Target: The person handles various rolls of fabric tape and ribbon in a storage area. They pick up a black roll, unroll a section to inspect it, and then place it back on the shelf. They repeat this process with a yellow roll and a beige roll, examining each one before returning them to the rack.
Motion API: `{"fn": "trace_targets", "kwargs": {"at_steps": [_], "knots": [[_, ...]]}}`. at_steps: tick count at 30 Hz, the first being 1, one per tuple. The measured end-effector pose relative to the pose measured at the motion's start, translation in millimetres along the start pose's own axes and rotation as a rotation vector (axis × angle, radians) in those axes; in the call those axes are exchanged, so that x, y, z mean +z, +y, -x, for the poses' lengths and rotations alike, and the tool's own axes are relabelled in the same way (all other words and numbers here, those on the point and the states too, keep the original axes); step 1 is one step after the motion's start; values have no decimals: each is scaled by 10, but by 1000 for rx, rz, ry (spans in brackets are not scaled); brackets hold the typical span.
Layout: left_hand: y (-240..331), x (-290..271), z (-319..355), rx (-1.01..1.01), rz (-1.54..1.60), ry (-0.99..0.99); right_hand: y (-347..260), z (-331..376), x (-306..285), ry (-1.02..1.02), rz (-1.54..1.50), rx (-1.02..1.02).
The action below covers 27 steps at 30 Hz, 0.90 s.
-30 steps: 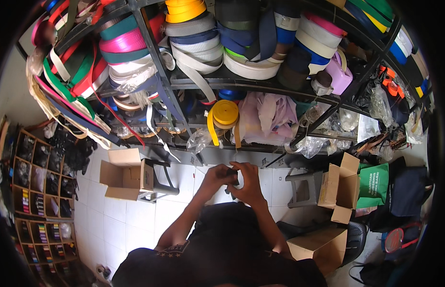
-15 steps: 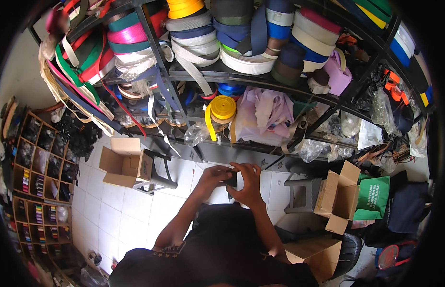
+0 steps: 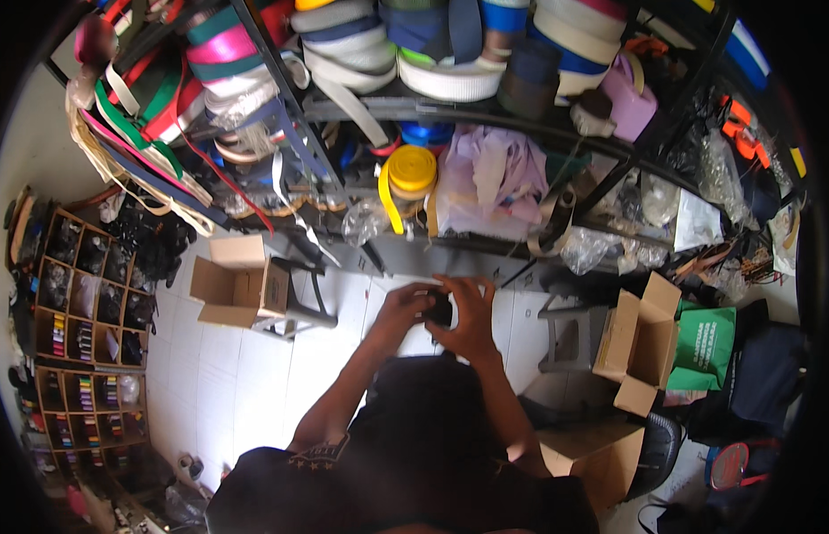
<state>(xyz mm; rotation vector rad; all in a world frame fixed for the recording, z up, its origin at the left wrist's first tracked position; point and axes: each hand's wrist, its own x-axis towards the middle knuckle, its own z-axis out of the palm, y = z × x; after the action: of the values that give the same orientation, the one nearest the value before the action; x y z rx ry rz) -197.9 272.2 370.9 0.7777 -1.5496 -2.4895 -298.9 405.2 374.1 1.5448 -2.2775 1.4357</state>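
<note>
Between my two hands, out in front of my chest, is a small black object [image 3: 440, 309] whose kind I cannot make out. My left hand [image 3: 404, 309] has its fingers bent against the object's left side. On the other side my right hand [image 3: 469, 319] curls round it, with the thumb below and the fingers arched over the top. Part of the object is covered by the fingers. Both forearms reach forward from dark sleeves, above a pale tiled floor.
Ahead stands a black rack [image 3: 379, 109] stacked with webbing rolls, including a yellow roll [image 3: 412, 169]. An open carton [image 3: 239, 283] sits on a stool at left. Right are another open carton [image 3: 642, 343], a grey stool [image 3: 561, 343] and a green bag [image 3: 702, 349]. Wooden cubbyholes [image 3: 89, 365] line the left.
The whole view has shifted, so the rack sits higher in the picture. My hands stay together round the black object, with the right fingers slightly more spread.
</note>
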Motion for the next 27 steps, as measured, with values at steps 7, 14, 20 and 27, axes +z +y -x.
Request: {"fn": "trace_targets", "kwargs": {"at_steps": [7,14,20,27], "knots": [[-21,102,14,253,-224,-47,-15,54,-15,31,23,11],[96,146,93,251,-270,14,-83,133,49,120,-97,88],[119,111,120,269,-271,9,-46,200,107,124,-294,143],[192,109,173,204,-266,35,-13,122,-15,161,-332,68]]}}
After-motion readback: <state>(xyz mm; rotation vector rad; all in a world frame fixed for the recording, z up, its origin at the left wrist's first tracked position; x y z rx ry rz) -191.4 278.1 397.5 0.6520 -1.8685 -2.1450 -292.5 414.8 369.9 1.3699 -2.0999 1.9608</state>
